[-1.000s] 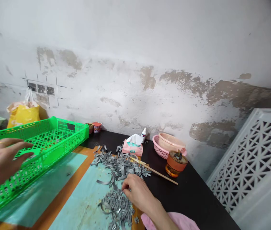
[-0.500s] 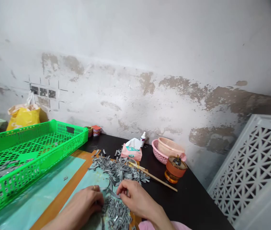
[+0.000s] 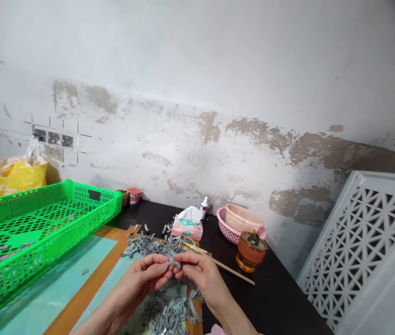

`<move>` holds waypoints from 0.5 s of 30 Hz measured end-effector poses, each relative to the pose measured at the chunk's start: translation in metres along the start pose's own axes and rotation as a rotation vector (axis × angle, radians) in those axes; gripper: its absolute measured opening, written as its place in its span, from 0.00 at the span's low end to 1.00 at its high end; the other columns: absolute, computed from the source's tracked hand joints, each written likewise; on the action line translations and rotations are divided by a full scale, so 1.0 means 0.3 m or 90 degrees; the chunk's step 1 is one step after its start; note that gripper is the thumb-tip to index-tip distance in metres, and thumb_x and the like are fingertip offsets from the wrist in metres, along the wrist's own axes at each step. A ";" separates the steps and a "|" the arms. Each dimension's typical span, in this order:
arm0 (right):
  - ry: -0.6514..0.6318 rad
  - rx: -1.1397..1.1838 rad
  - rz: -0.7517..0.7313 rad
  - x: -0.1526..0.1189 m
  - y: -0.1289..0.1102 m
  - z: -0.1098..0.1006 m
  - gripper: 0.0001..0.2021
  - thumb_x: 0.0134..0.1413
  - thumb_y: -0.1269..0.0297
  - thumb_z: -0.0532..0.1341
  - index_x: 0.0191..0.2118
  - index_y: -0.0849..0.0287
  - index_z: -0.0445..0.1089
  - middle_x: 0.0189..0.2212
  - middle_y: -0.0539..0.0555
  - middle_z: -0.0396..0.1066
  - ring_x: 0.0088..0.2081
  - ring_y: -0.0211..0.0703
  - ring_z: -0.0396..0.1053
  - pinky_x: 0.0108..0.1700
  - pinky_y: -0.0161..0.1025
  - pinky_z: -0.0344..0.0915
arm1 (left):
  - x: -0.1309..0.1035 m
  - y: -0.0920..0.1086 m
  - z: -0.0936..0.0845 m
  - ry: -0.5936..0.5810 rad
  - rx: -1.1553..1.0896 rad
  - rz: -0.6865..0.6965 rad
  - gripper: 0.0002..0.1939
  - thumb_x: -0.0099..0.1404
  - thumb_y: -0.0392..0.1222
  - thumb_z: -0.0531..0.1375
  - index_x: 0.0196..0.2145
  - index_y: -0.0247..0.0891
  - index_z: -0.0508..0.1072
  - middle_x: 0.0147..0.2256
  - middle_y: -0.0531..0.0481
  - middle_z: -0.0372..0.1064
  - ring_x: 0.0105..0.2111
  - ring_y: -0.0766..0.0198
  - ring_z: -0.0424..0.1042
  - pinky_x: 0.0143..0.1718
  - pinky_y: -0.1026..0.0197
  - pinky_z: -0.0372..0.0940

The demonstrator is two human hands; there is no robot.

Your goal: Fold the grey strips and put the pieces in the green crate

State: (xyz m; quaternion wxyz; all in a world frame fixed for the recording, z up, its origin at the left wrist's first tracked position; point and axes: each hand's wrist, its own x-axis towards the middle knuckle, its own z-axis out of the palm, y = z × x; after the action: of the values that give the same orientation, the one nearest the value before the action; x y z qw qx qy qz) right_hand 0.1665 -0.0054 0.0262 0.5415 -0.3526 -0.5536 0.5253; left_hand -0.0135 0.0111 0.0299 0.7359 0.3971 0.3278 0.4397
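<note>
Strip (image 3: 170,258) of grey material was pinched between nearly closed left hand (image 3: 146,278) and right hand (image 3: 205,275), above grey pieces (image 3: 169,317), apparently for steady two-sided control.

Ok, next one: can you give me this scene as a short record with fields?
left hand: fingertips pinched on gray strip
right hand: fingertips meeting the left's at the strip; one piece or two, too small to tell
below hands: pile of small gray pieces
beyond hands: loose strip pile, tissue pack, bottle
left side: green crate with gray pieces inside, yellow bag
right side: stick, jar, pink basin
</note>
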 end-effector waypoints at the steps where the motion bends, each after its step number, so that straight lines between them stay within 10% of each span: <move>1: 0.009 -0.003 0.000 0.002 0.007 0.001 0.13 0.44 0.62 0.68 0.38 0.59 0.80 0.33 0.55 0.75 0.31 0.42 0.73 0.39 0.39 0.68 | -0.001 -0.007 0.003 -0.007 -0.023 -0.005 0.13 0.47 0.39 0.75 0.29 0.34 0.77 0.30 0.47 0.79 0.29 0.68 0.75 0.34 0.70 0.69; 15: 0.131 -0.135 -0.049 0.004 0.024 0.015 0.09 0.39 0.65 0.70 0.32 0.58 0.80 0.28 0.54 0.75 0.32 0.44 0.71 0.35 0.38 0.67 | -0.013 -0.045 -0.018 -0.014 -0.032 -0.035 0.16 0.47 0.41 0.75 0.34 0.34 0.79 0.29 0.48 0.79 0.26 0.70 0.75 0.28 0.73 0.69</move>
State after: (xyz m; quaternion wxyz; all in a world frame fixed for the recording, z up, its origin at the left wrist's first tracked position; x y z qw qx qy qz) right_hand 0.1606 -0.0036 0.0201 0.5748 -0.4385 -0.5607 0.4036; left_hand -0.0144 0.0052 0.0162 0.7611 0.3738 0.3197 0.4228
